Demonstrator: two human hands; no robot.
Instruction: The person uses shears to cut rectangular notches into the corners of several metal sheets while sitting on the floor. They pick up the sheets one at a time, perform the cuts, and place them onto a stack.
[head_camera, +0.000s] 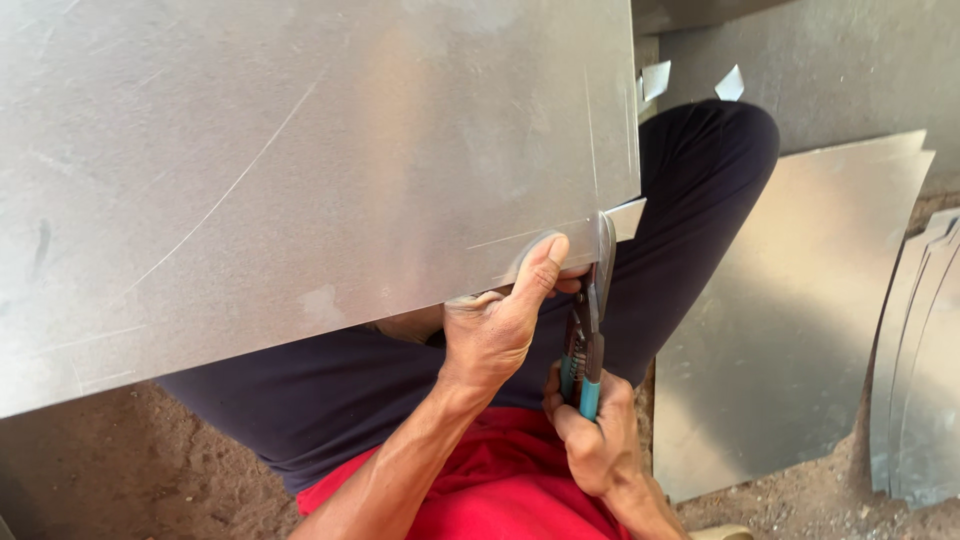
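- Two hands on one job: my left hand (497, 325) pinches the bottom edge of the big metal sheet (300, 170), thumb pressed flat on top near the corner, the other fingers curled out of sight underneath
- My right hand (592, 430) is closed tight around the teal-and-red handles of the tin snips (590, 330), whose blades bite into the sheet's lower right corner, just beside my thumb
- The sheet rests across my lap, tilted up and away from me, and a scribed line runs across it toward the spot where the blades sit
- A small offcut tab (627, 217) curls up at the corner, touching the blades
- Risk, as I judge it: my thumb lies very close to the cutting line, so a slip of the snips or a jump of the sheet could nick it; the fresh edge and that tab look sharp enough to slice bare skin
- The sheet is wide and held at one point only, so it could flex or swing and pull the cut off the line
- Outward: my knee (710, 150) in dark trousers lies right under the corner and crowds the handles
- On the dirt floor (120, 460) to my right lie another flat sheet (790, 320) and a stack of curved cut pieces (925, 380); two small scraps (690, 82) sit beyond my knee
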